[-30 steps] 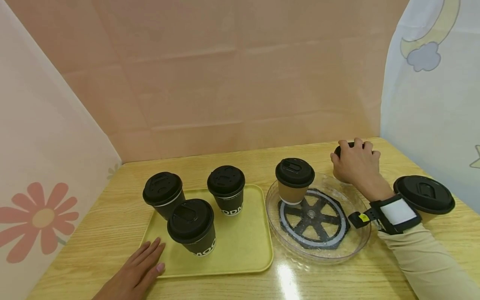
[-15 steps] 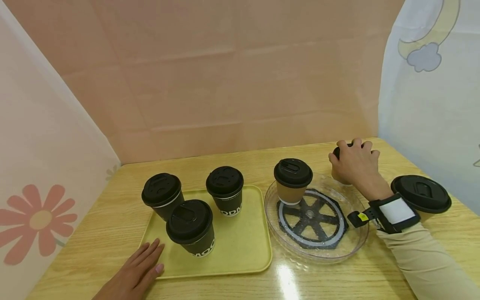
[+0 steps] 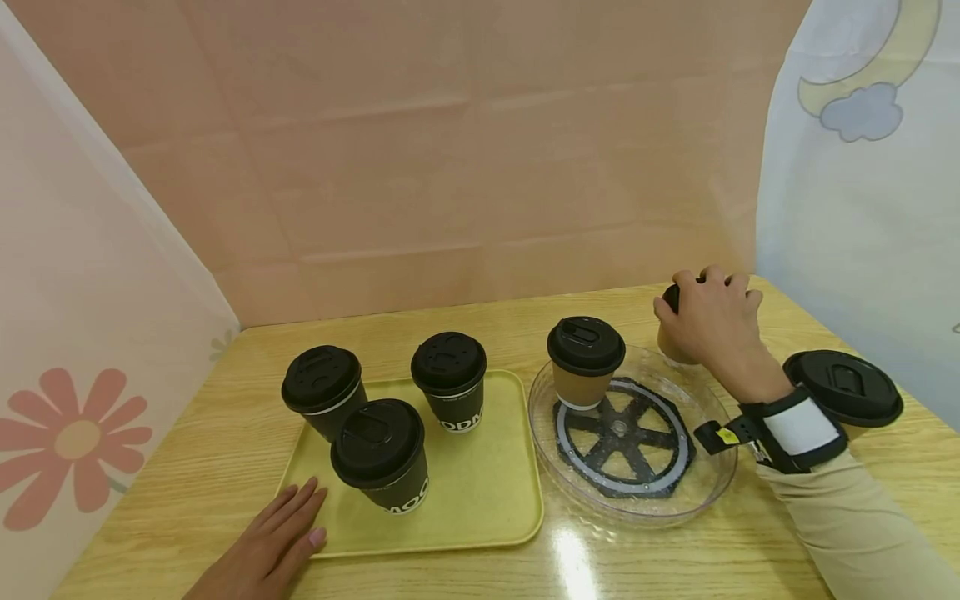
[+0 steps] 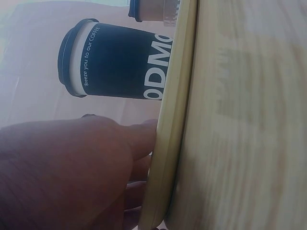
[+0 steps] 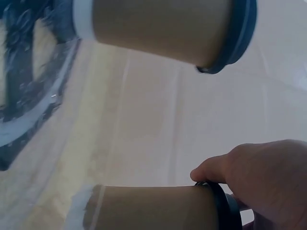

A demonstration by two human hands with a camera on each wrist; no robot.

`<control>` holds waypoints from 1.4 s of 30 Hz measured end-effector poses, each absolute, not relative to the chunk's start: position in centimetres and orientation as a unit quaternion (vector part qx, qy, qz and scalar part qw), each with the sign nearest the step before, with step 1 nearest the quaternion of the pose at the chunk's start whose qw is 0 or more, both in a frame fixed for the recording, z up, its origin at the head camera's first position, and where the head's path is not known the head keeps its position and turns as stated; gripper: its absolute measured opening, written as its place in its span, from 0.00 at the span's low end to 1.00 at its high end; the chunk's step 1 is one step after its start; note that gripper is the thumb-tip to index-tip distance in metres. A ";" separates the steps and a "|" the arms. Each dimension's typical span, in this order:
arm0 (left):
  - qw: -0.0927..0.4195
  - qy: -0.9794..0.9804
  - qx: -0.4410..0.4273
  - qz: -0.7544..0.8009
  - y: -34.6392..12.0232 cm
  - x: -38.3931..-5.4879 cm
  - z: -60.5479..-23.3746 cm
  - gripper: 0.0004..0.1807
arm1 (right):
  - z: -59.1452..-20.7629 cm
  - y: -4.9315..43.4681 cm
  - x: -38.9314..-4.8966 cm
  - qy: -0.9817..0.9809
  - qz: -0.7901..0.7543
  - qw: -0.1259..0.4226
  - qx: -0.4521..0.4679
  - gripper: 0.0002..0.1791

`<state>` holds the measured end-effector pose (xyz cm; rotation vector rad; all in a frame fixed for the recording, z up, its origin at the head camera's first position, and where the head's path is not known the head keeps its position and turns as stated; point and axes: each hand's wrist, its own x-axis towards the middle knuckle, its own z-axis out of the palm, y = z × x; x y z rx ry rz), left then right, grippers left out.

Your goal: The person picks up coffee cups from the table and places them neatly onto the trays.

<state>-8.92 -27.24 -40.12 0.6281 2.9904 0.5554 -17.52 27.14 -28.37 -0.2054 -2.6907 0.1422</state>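
My right hand (image 3: pixel 716 321) grips a brown paper coffee cup (image 3: pixel 673 342) by its black lid, beyond the back right of a clear round tray (image 3: pixel 633 518). In the right wrist view, thumb and fingers hold this cup's lid (image 5: pixel 225 206). Another brown coffee cup (image 3: pixel 582 385) with a black lid stands in the clear tray. Flat on the near left corner of a yellow tray (image 3: pixel 487 500) rests my left hand (image 3: pixel 262 542), fingers extended. Three black coffee cups stand on that tray: one in front (image 3: pixel 386 467), one at back left (image 3: pixel 324 392), one at back right (image 3: pixel 450 379).
A further brown cup with a wide black lid (image 3: pixel 843 387) stands right of my right wrist, partly hidden by it. Inside the clear tray lies a dark spoked wheel shape (image 3: pixel 626 442). Cloth walls (image 3: pixel 480 167) border the wooden table (image 3: pixel 187 417).
My right hand has risen slightly, and the brown coffee cup in its grip has come up with it. The left hand stays on the yellow tray.
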 end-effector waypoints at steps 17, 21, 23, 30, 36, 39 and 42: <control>0.037 0.963 0.198 0.179 -27.1 -8.8 -39.7 0.28 | -23.8 25.1 -14.7 -0.970 0.010 0.235 -0.063 0.27; 0.046 0.963 0.194 0.180 -27.1 -8.9 -39.5 0.28 | -22.9 25.1 -13.9 -0.971 -0.002 0.238 -0.034 0.26; 0.049 0.963 0.193 0.181 -27.0 -8.9 -39.5 0.29 | -22.6 25.1 -13.6 -0.971 -0.013 0.238 -0.016 0.26; 0.051 0.962 0.194 0.183 -26.9 -8.9 -39.4 0.29 | -22.0 25.3 -13.1 -0.961 -0.043 0.257 0.094 0.23; 0.052 0.963 0.194 0.182 -26.8 -8.9 -39.4 0.29 | -21.8 25.3 -12.8 -0.944 -0.029 0.275 0.178 0.21; 0.054 0.962 0.194 0.182 -26.8 -8.9 -39.3 0.29 | -21.5 25.1 -12.4 -0.938 -0.025 0.285 0.196 0.21; 0.048 0.962 0.197 0.182 -26.7 -9.0 -39.4 0.29 | -21.1 24.9 -11.9 -0.935 -0.020 0.287 0.206 0.22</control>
